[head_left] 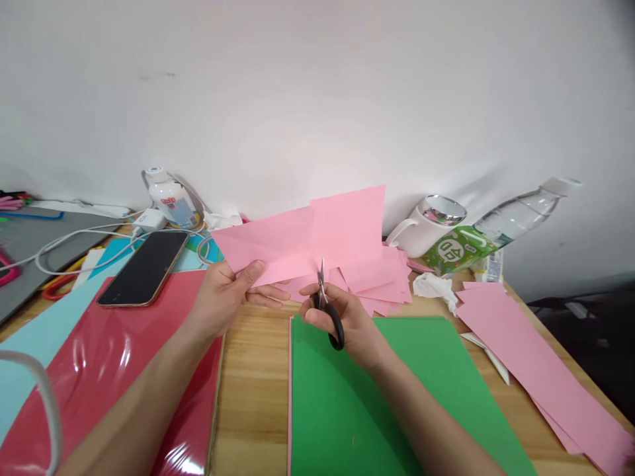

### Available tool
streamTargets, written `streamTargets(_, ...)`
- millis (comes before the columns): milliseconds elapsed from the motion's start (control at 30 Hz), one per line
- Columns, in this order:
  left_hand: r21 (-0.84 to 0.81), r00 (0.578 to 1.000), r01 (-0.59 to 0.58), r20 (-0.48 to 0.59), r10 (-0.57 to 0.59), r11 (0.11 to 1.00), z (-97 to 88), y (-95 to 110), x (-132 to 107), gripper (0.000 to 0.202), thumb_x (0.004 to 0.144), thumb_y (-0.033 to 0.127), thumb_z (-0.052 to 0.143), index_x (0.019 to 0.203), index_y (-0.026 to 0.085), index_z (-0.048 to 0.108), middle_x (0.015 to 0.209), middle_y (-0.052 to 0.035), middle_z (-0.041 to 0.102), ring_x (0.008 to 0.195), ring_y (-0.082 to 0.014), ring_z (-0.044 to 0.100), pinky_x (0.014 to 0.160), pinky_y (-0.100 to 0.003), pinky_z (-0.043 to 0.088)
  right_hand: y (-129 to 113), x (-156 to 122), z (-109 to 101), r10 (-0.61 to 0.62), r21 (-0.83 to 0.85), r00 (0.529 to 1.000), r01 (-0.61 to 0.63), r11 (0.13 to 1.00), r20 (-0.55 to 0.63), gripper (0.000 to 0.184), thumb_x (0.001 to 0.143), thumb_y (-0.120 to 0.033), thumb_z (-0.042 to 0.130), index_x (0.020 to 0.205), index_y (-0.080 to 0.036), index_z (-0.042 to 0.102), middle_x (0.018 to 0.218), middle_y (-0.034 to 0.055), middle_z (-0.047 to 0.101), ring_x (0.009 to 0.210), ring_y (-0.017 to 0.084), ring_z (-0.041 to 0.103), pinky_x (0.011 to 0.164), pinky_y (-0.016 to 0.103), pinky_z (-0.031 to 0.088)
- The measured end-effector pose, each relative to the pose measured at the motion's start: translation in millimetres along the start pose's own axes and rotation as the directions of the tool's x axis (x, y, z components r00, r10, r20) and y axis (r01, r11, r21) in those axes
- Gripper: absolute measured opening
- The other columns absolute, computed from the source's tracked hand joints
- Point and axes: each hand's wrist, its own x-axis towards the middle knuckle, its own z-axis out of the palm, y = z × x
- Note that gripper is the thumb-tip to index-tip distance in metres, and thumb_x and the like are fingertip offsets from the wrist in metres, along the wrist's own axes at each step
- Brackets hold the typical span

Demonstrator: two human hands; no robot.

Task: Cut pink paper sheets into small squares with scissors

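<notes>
My left hand (238,287) pinches the lower left part of a pink paper strip (278,241), thumb on top and fingers beneath. The strip is held up off the table, and its right part tilts upward beside a cut line. In my right hand (342,314) is a pair of scissors (322,291) with black handles, blades pointing up at the strip's lower edge near that line. The blades look slightly apart. Behind and below the strip lies a loose pile of cut pink paper pieces (380,281), partly hidden by it.
Green paper sheets (397,396) lie under my right arm; a red plastic-wrapped pack (99,370) and a phone (146,268) are at left. A white mug (421,228), green packet (459,250), clear bottle (526,211) and tissue (436,287) stand back right. Long pink strips (540,370) lie right.
</notes>
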Motion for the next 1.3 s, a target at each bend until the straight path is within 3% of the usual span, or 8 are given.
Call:
streamTargets(700,-0.008,0.999,-0.025,0.038,0.025,1.0,0.9,-0.9,-3.8,0.015,0.077,0.024,0.062,0.085,0.012,0.061,0.064,-0.0024,0.07,0.056,-0.0194,0.069,0.05,-0.027,0.058,-7.3,-3.9,0.3,0.015,-0.01,1.0,-0.014,1.0,0.023,0.037,0.066,-0.031,0.074,0.095,-0.018,0.056,0.072,-0.0017,0.055,0.065,0.009,0.049,0.062,0.024,0.039)
streamTargets(967,-0.018,1.0,-0.022,0.008,0.022,1.0,-0.7,-2.2,-4.2,0.017,0.075,0.026,0.063,0.087,0.014,0.062,0.075,-0.0038,0.071,0.059,-0.0203,0.069,0.051,-0.028,0.058,-4.6,-3.4,0.5,0.03,-0.026,0.999,-0.029,0.999,0.034,0.038,0.065,-0.033,0.074,0.095,-0.019,0.056,0.073,-0.0012,0.055,0.065,0.01,0.049,0.061,0.025,0.039)
streamTargets(1300,0.048,1.0,-0.006,0.005,0.006,0.999,0.5,1.2,-6.0,0.023,0.075,0.027,0.063,0.091,0.011,0.063,0.064,-0.0054,0.07,0.059,-0.0229,0.069,0.051,-0.03,0.057,-7.0,-3.9,-0.2,0.029,-0.026,0.999,-0.028,0.999,0.024,0.039,0.063,-0.034,0.075,0.094,-0.019,0.056,0.073,-0.0011,0.055,0.065,0.011,0.049,0.062,0.026,0.04)
